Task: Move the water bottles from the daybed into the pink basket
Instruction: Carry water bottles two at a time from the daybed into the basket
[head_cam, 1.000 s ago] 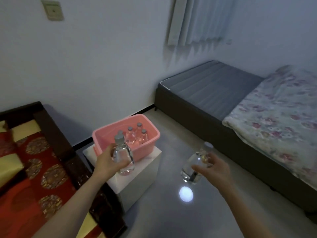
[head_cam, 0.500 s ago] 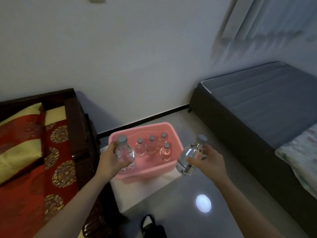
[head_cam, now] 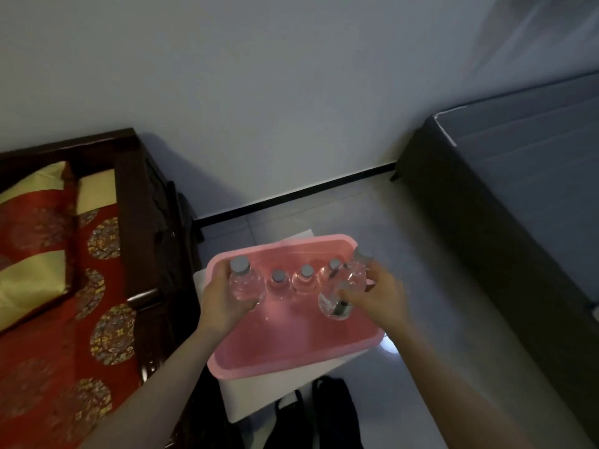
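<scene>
The pink basket (head_cam: 291, 354) sits on a white box beside the daybed (head_cam: 64, 286). My left hand (head_cam: 220, 303) grips a clear water bottle (head_cam: 244, 281) with a grey cap, upright over the basket's left side. A second clear bottle (head_cam: 340, 293) is tilted in my right hand (head_cam: 376, 296), over the basket's right side. Three more grey-capped bottles (head_cam: 303, 280) stand in a row along the basket's far wall, between my hands.
The white box (head_cam: 249, 396) holds the basket. The daybed has a dark wooden frame (head_cam: 142, 234) and red patterned cushions. A dark grey bed (head_cam: 505, 205) fills the right. Black shoes (head_cam: 330, 413) lie on the tiled floor below the box.
I have come closer and look down more steeply. Both hands have carried their bottles forward from in front of the basket to above its inside.
</scene>
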